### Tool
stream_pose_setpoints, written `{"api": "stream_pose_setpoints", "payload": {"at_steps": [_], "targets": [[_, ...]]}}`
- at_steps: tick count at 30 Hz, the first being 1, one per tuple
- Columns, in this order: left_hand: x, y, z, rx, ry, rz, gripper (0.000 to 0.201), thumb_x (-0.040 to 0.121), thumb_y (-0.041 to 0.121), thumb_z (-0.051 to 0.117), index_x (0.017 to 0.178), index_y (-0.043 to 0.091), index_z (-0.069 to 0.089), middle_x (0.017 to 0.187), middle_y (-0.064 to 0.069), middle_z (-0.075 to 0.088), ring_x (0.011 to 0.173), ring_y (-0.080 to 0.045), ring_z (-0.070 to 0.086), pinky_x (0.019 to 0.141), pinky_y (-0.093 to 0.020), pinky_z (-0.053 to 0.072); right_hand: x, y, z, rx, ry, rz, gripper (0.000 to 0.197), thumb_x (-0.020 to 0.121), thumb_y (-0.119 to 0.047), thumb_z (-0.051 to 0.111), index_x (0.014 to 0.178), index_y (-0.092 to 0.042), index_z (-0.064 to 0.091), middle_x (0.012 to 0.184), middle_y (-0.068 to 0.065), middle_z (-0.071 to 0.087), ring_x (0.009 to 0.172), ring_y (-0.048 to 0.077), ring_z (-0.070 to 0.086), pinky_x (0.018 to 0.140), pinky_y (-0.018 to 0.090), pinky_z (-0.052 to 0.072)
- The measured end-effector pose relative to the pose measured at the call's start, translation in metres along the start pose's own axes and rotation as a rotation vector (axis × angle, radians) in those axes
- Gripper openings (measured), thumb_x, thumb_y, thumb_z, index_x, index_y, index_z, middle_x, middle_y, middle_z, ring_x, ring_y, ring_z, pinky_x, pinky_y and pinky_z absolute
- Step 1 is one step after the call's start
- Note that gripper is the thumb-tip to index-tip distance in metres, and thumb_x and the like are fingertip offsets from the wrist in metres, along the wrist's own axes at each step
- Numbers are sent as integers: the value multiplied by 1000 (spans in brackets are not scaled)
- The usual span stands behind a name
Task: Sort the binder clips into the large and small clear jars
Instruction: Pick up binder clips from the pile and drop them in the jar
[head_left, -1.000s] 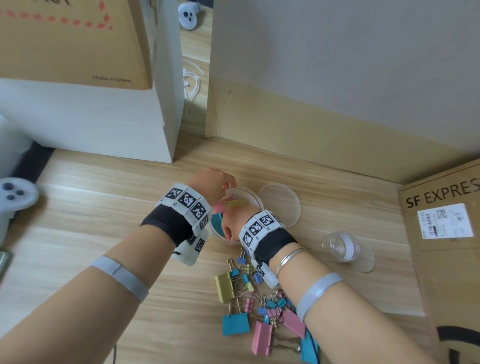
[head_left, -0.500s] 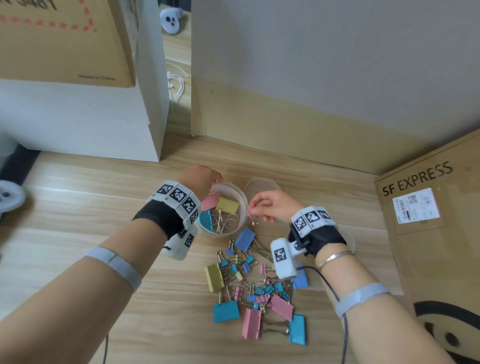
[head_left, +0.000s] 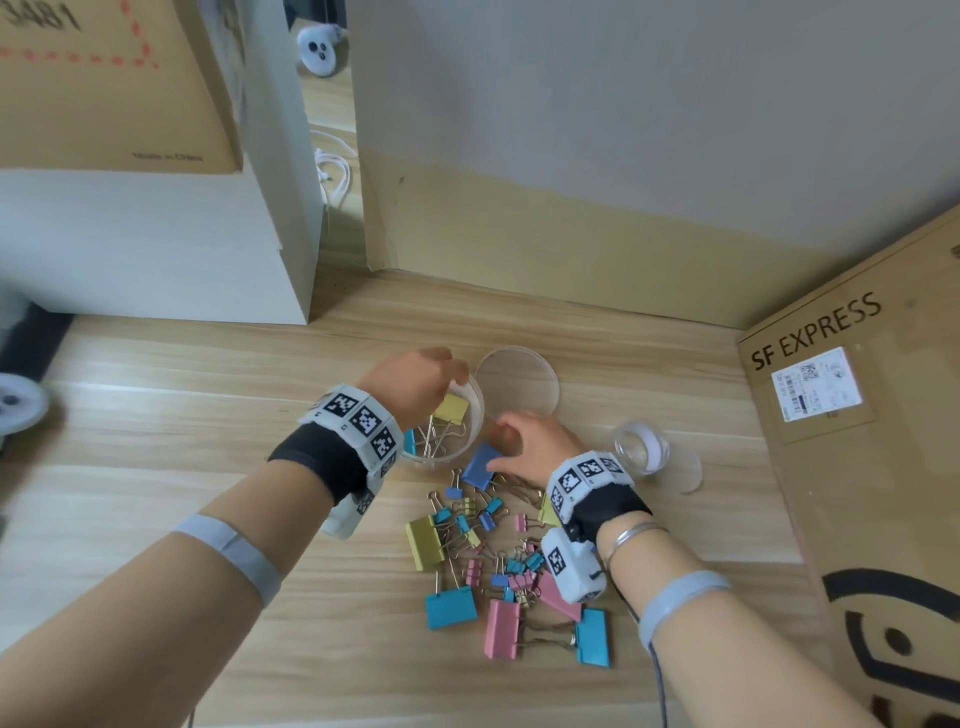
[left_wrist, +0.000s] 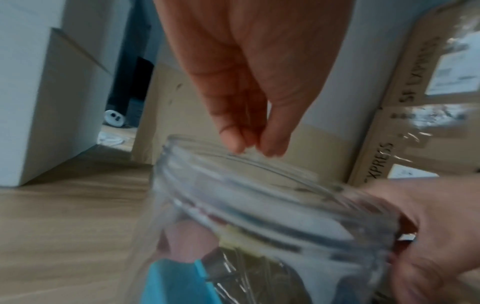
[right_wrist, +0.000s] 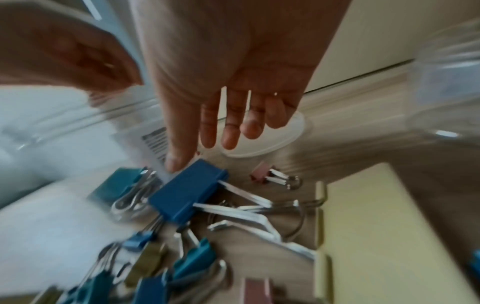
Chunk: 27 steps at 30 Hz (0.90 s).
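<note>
Left hand (head_left: 410, 382) pinches large jar (head_left: 481, 415) rim | right hand (head_left: 535, 447), fingers spread, back on blue clip (head_left: 480, 464) at jar's 5 o'clock | next sort begins

Left hand (head_left: 415, 382) with fingers pointing down, tips together, right hand (head_left: 535, 447) palm down, fingers extended, slightly spread

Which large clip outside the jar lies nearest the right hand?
The dark blue clip beside the large jar, at the right hand's thumb tip; other large clips lie nearer the person.
</note>
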<state>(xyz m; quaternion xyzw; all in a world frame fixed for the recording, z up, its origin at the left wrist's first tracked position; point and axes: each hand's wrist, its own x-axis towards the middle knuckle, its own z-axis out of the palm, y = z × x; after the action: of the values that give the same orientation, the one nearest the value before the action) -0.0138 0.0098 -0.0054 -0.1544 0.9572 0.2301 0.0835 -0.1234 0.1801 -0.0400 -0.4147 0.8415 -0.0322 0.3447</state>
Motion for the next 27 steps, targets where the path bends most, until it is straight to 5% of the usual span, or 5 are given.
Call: {"api": "stream_pose_setpoints", "payload": {"at_steps": [5, 13, 16, 20, 27], "targets": [[17, 0, 22, 115, -335, -177, 33, 94, 9, 42, 122, 10, 59, 129, -5, 57, 117, -20, 55, 102, -29, 43, 10, -13, 23, -17, -111, 12, 82, 65, -43, 79, 132, -18, 39, 132, 6, 46, 121, 25, 46, 99, 38, 42], [29, -7, 31, 95, -394, -264, 42, 93, 10, 45, 135, 10, 44, 136, -8, 52, 123, -22, 52, 107, -33, 41, 6, -1, 17, 85, -35, 16, 67, 72, -36, 72, 130, -19, 42, 124, 2, 54, 107, 21, 56, 85, 32, 49], [25, -7, 21, -17, -300, -228, 47, 94, 8, 43, 140, 16, 39, 144, -5, 44, 125, -20, 49, 107, -30, 40, -5, -4, -8, 262, 34, -9, 62, 76, -27, 72, 131, -20, 43, 120, -2, 56, 93, 10, 55, 78, 21, 47], [13, -10, -3, -144, -86, -232, 39, 90, 0, 43, 122, 18, 58, 124, -4, 61, 92, -16, 61, 87, -28, 53, -14, -25, -52, 380, 168, -94, 54, 77, -26, 71, 125, -25, 46, 104, -14, 53, 79, 1, 54, 67, 14, 47], [-3, -29, -28, -230, 320, -223, 27, 90, 3, 45, 111, 8, 62, 114, -12, 60, 96, -28, 61, 82, -30, 44, 0, -91, -61, 239, 79, -238, 68, 75, -32, 73, 134, -26, 40, 111, -8, 56, 93, 12, 58, 81, 27, 52]]}}
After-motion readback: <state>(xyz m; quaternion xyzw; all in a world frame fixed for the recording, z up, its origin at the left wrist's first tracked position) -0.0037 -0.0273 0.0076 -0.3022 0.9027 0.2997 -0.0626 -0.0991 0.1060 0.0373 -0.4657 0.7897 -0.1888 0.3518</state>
